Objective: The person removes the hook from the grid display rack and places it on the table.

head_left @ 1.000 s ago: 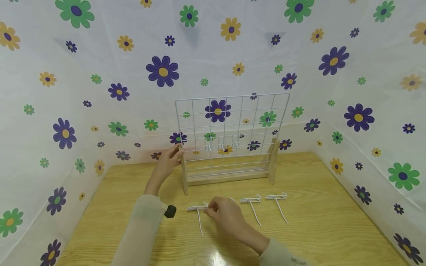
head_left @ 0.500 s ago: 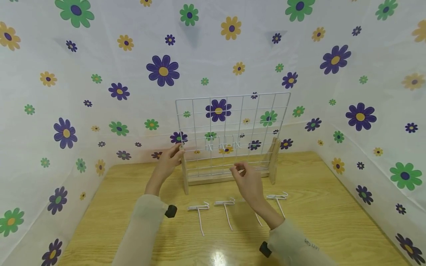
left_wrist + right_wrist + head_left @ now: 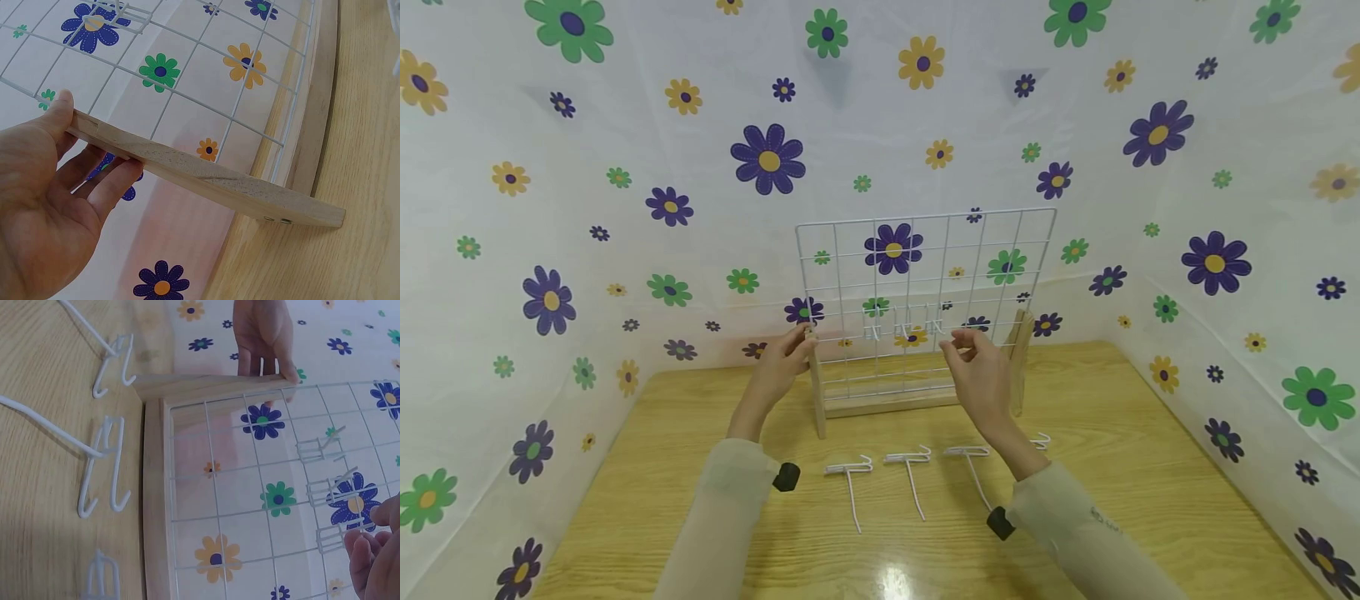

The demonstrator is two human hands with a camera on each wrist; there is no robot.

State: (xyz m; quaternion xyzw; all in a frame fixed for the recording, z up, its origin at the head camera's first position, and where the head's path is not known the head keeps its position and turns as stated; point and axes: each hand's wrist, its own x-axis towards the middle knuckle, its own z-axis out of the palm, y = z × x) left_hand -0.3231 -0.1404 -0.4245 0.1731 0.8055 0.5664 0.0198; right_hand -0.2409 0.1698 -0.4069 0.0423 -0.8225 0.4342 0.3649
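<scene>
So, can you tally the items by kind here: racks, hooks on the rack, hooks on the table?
Wire grid rack: 1
Hung hooks: 3
Table hooks: 4, one partly hidden behind the right arm
Total: 8

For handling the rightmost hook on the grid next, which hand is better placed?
Right, most likely: the right hand is close beside that hook, while the left hand is farther off, gripping the wooden upright.

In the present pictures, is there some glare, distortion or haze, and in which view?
Head view: bright glare on the table near the bottom; left wrist view: the base rail looks bowed, probably lens distortion; right wrist view: slight haze, the wire grid pale.
</scene>
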